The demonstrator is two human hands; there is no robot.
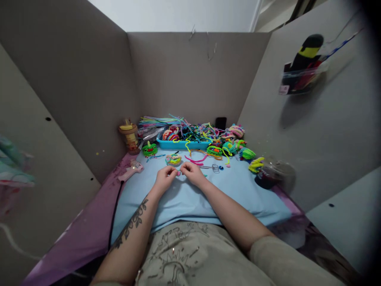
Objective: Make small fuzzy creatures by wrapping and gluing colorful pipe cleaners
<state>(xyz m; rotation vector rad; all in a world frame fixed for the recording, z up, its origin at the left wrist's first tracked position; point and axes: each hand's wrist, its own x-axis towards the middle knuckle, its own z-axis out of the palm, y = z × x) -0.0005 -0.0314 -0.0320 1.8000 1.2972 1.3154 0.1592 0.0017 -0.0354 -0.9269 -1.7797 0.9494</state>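
Khaki shirt cloth (193, 254) spreads closest to me, its front printed with dark line drawings. Beyond it lies the light-blue cover (238, 198), over which both my forearms reach. Across its far side sits the blue tray (184, 145), heaped with fuzzy coloured strands. Short of that, my left hand (166, 176) and right hand (193, 173) meet almost tip to tip. Just past them rests a round fuzzy piece (173, 159), and the scissors (205, 167) lie just right of my right hand. Smallest is the pink bit (178, 173), between my hands and nearer the left: those fingertips look pinched together on it. My right fingers curl in from its other side, but I cannot tell how tightly they close or whether they grip anything. Its long axis is too small to make out.
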